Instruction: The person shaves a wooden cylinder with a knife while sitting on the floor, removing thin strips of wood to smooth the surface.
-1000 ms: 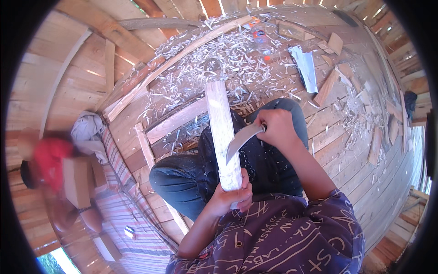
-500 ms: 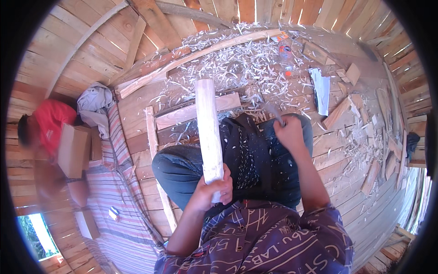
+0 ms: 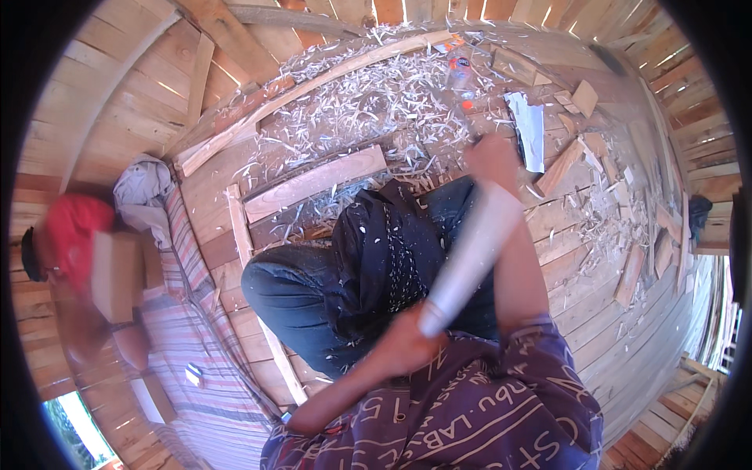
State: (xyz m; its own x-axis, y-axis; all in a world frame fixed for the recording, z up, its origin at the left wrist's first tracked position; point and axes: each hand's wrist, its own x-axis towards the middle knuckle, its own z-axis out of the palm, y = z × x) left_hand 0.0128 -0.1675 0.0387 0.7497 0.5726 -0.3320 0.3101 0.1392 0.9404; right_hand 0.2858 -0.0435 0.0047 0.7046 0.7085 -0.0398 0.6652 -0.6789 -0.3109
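A pale, peeled round wooden stick [image 3: 470, 254] is smeared by motion, slanting up and to the right over my lap. My left hand [image 3: 407, 341] is closed around its lower end, close to my shirt. The stick's far end overlaps my right wrist; whether they touch I cannot tell. Beyond it, my right hand [image 3: 493, 166] is a blurred fist above the floor, past my right knee. A small dark bit shows at the fist's top, where a grey-bladed knife showed earlier; its blade is lost in the blur. Dark cloth [image 3: 376, 258] flecked with chips covers my lap.
Curly wood shavings [image 3: 352, 110] cover the floor ahead, with a plank [image 3: 317, 184] and a plastic bottle [image 3: 460, 74]. Offcuts [image 3: 630, 274] lie to the right. At left, a person in red [image 3: 74, 235] sits by a cardboard box [image 3: 117, 274] and striped mat [image 3: 196, 407].
The stick has swung from upright to a rightward slant, its far end now by my right wrist. My left hand has moved right, and my right hand forward. The view has shifted slightly.
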